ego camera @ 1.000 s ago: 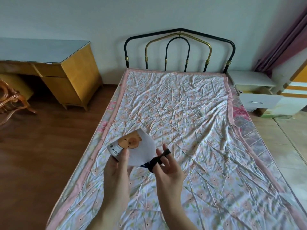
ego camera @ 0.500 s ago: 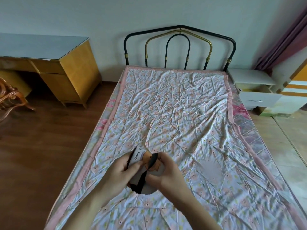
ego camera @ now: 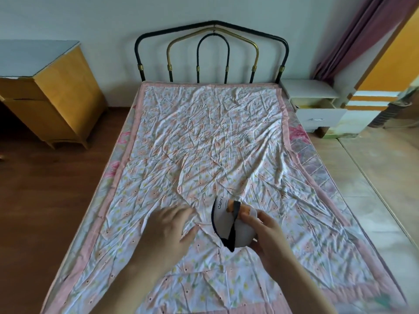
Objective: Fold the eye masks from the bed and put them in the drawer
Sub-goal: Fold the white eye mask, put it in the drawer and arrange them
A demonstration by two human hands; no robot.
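Observation:
A white eye mask (ego camera: 229, 225), folded, with an orange cartoon print and a black strap wrapped round it, is held above the near part of the bed (ego camera: 204, 137). My right hand (ego camera: 265, 234) grips it from the right, thumb on the strap. My left hand (ego camera: 169, 227) hovers to the left of the mask, fingers spread, holding nothing. The white nightstand (ego camera: 314, 96) stands at the bed's far right corner, its drawer (ego camera: 318, 117) pulled out a little. I see no other mask on the flowered sheet.
A black and brass metal headboard (ego camera: 213, 53) closes the far end of the bed. A yellow wooden desk (ego camera: 52, 96) stands on the dark wood floor to the left. Tiled floor runs along the right side, with a curtain (ego camera: 362, 35) and an orange door frame beyond.
My left hand has let go of the folded mask and moved off to the left. The right hand now holds the strapped mask alone, shifted to the right.

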